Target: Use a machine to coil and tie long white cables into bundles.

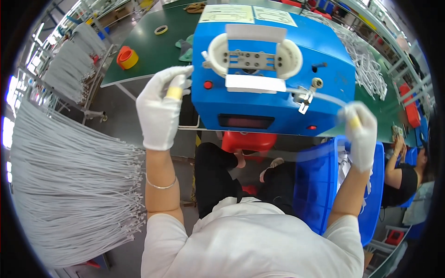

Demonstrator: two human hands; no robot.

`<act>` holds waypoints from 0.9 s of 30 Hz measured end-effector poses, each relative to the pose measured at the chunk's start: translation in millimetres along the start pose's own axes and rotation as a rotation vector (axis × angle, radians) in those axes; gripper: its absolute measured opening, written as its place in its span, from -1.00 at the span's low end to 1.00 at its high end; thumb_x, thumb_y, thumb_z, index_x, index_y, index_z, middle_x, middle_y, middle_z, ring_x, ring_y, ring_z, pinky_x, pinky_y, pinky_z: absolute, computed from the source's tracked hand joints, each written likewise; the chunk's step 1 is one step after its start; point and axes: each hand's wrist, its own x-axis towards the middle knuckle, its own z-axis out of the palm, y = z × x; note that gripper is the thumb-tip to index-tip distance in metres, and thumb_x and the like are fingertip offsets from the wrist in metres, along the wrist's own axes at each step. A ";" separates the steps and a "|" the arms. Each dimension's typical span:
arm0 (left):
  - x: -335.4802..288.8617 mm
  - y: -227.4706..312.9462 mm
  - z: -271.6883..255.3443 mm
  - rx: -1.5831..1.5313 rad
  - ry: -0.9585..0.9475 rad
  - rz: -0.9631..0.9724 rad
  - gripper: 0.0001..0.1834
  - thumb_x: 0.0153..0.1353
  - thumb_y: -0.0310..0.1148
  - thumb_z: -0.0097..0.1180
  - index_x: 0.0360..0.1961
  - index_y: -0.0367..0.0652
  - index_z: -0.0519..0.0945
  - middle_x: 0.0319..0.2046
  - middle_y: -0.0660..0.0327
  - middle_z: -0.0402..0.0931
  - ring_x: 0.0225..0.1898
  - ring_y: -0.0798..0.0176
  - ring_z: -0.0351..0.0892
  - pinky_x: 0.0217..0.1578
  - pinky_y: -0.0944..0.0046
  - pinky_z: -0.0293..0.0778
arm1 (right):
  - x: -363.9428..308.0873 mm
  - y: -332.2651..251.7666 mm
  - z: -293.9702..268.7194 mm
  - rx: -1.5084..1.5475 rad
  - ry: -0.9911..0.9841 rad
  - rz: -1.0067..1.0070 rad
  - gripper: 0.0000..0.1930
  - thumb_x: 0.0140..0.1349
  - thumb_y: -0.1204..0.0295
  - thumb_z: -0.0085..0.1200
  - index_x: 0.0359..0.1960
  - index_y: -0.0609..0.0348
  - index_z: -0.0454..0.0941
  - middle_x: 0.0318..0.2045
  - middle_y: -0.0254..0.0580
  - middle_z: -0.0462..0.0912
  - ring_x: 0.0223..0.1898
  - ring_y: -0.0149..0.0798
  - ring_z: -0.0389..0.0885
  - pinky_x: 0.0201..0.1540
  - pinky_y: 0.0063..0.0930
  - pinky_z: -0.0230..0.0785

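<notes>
My left hand, in a white glove with yellow tape round a finger, is beside the left edge of a blue machine. Its fingers are curled but apart, and nothing shows between them. My right hand, gloved and taped likewise, is raised off the machine's right side. It is blurred, with the fingers closed on a thin whitish strip that runs from a metal clip. A faint smear trails leftward below it. On top of the machine is a white round winding head with a grey metal bar across it.
A blue bin with white scraps stands below my right arm. Bundled grey-white cables hang at left, and more cables lie on the green table. An orange tape dispenser and tape roll are far left. Another person sits at right.
</notes>
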 end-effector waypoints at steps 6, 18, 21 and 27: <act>-12.3 6.1 1.4 0.026 -0.047 0.047 -0.78 0.30 -0.45 0.06 -0.11 -0.34 0.60 -0.19 0.10 0.62 -0.23 0.29 0.62 -0.20 0.32 0.58 | 80.6 32.5 -8.6 -0.103 -0.055 -0.172 -0.82 0.26 0.35 0.09 -0.41 0.19 0.63 -0.57 -0.51 0.48 -0.61 -0.65 0.22 -0.57 -0.72 0.01; -23.7 -3.7 -43.3 0.078 0.078 -0.079 -0.80 0.30 -0.49 0.04 -0.11 -0.32 0.60 -0.18 0.13 0.60 -0.23 0.31 0.62 -0.16 0.35 0.58 | 44.9 17.6 -25.3 0.099 -0.016 0.029 -0.84 0.30 0.38 0.08 -0.35 0.21 0.60 -0.63 -0.59 0.38 -0.71 -0.73 0.08 -0.67 -0.73 -0.21; -20.7 -3.9 -42.7 0.078 0.075 -0.084 -0.80 0.30 -0.48 0.04 -0.11 -0.32 0.60 -0.18 0.13 0.60 -0.23 0.31 0.61 -0.16 0.34 0.58 | 32.7 22.2 -32.5 0.131 -0.022 0.085 -0.83 0.29 0.37 0.08 -0.36 0.21 0.58 -0.66 -0.60 0.36 -0.71 -0.72 0.08 -0.67 -0.73 -0.21; 4.8 20.2 -22.4 0.085 0.030 0.003 -0.81 0.29 -0.49 0.07 -0.13 -0.31 0.63 -0.22 0.18 0.60 -0.25 0.38 0.58 -0.17 0.38 0.55 | 18.6 24.7 -29.6 0.243 -0.139 0.178 -0.81 0.27 0.37 0.10 -0.43 0.22 0.58 -0.67 -0.58 0.34 -0.72 -0.69 0.09 -0.67 -0.70 -0.22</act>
